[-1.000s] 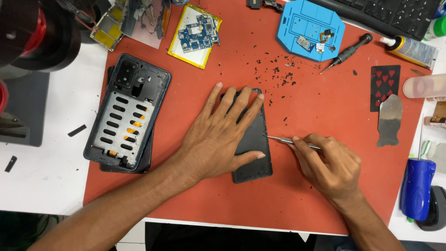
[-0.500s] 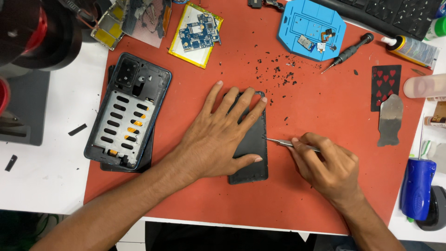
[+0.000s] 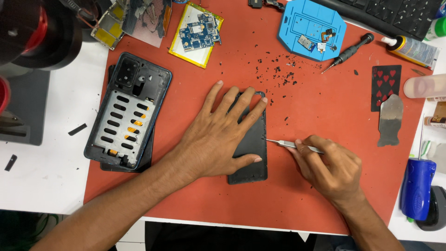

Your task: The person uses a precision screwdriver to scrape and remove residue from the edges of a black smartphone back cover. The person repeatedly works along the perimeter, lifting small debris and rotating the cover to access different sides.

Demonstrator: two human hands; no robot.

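A flat, dark grey rectangular phone panel [image 3: 253, 151] lies near the middle of the red rubber work mat [image 3: 320, 200], its long axis running from the mat's near edge toward its far edge and leaning slightly, so the far end, with rounded corners, points away from the person. The left hand [image 3: 218, 137] lies open and flat on the panel, fingers spread toward the far edge, thumb across the lower part. The right hand [image 3: 327, 165] is closed around thin silver metal tweezers [image 3: 290, 144], whose tip meets the panel's right long edge about midway. Black crumbs [image 3: 281, 69] scatter beyond the panel's far end. Toward the mat's left edge rests a black phone frame with a slotted silver plate [image 3: 127, 116]; at the far edge sit a blue circuit board on a yellow-rimmed battery [image 3: 197, 33] and a blue plastic parts tray [image 3: 311, 28].
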